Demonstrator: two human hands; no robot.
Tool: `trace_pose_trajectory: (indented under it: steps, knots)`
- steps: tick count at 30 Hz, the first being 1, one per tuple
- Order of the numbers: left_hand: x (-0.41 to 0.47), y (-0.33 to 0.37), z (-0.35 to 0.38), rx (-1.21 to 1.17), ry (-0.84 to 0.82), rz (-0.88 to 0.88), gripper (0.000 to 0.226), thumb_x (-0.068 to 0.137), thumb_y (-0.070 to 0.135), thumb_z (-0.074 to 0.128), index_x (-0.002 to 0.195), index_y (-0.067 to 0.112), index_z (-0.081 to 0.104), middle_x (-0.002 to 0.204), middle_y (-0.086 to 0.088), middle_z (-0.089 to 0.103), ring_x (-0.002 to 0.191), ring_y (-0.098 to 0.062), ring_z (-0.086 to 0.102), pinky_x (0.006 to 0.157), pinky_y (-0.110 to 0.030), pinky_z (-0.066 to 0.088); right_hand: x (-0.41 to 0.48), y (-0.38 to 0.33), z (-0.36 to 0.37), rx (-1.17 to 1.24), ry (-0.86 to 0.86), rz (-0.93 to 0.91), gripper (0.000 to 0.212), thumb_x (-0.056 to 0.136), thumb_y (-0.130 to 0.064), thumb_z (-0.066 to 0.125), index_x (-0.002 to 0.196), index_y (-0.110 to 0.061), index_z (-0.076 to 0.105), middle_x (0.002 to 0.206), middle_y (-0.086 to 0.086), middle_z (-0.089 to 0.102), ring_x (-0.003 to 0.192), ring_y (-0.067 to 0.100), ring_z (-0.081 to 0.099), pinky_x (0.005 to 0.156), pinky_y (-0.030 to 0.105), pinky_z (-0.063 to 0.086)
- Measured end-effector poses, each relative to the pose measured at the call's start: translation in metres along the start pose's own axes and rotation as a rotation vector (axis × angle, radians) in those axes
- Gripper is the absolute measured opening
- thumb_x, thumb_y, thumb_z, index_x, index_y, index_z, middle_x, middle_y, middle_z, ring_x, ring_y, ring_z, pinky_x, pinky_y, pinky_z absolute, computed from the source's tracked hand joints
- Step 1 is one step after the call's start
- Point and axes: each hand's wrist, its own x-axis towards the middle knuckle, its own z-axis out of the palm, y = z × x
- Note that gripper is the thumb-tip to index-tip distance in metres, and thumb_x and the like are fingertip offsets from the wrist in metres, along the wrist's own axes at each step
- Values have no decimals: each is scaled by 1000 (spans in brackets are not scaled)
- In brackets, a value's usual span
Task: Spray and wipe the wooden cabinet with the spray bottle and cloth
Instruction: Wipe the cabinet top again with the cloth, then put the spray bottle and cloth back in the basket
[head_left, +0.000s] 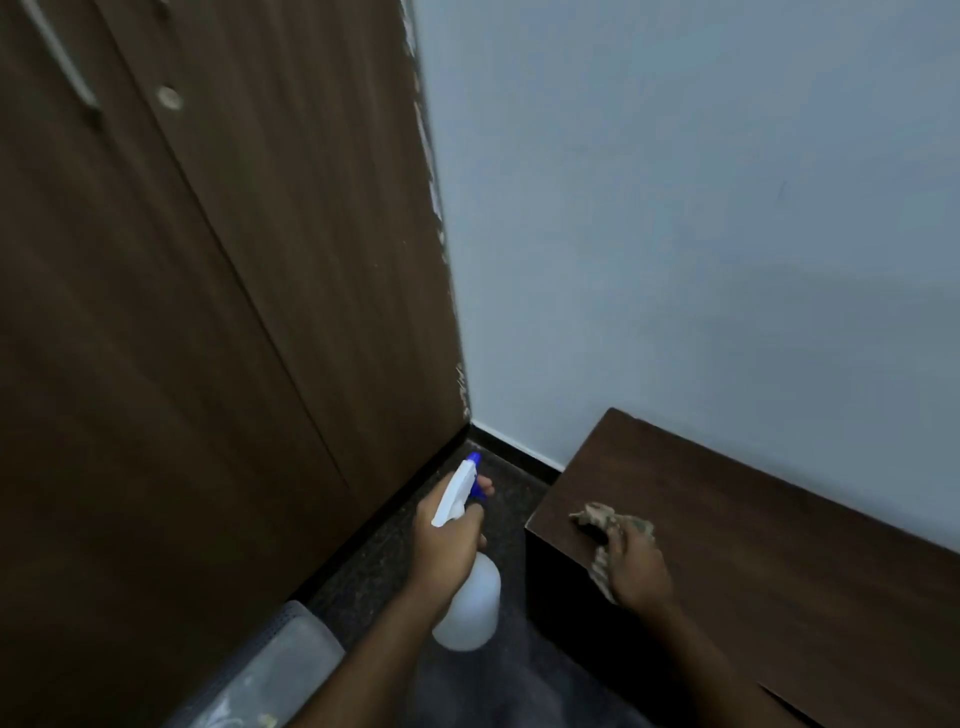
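While the low wooden cabinet (753, 561) stands at the right against the pale wall (675, 208), a white spray bottle (467, 597) is held above the dark speckled floor (374, 566) just to its left. The bottle's neck is gripped by the left hand (447, 540), whose fingers are closed around it, with one fingertip seen at the blue trigger below the blue-tipped nozzle (474, 458), which is pointed toward the far corner. A crumpled tan cloth (610, 530) is pressed onto the near left corner of the cabinet top by the right hand (636, 571), whose fingers are curled over it. A tall brown wardrobe (208, 312) with a long handle (62, 57) and a round lock (169, 97) is seen filling the left side. A greyish perforated object (280, 670), too blurred to be identified, is seen at the near edge.
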Motion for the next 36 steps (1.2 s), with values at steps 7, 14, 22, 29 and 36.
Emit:
trace_pose_trajectory:
  steps: [7,14,22,29,36]
  knots:
    - [-41,72,-85,21,51,113,42,87,-12,51,106,15,75,101,-8,75,63,-12,59,54,-25,50,-80,-113,-25,1469,-296,251,46,107,-40,42,110,-9,75,130,18,65,118,29,65,109,44,48]
    - [-69,137,-147,3,125,230,38,87,-7,53,102,21,74,101,-4,74,80,-16,66,59,-28,53,-143,-186,-49,1595,-403,146,58,96,-43,47,137,-4,59,136,24,61,130,44,54,112,61,36]
    - [-95,182,-180,31,282,310,31,91,-1,59,107,21,72,99,2,73,80,-19,69,56,-19,55,-175,-262,-94,1733,-407,-41,63,88,-22,39,146,3,49,146,25,52,136,43,49,117,53,35]
    - [-129,197,-236,49,478,355,30,93,3,65,119,17,67,106,0,71,91,-28,72,60,-19,57,-206,-315,-80,1717,-601,-116,75,69,-24,51,140,1,55,144,24,54,131,42,54,113,55,40]
    - [-181,202,-304,97,708,421,33,93,-2,62,121,14,67,105,-4,71,88,-20,71,60,-17,58,-253,-359,-29,1673,-821,-52,73,81,-29,45,148,-2,48,150,22,48,141,41,44,118,55,32]
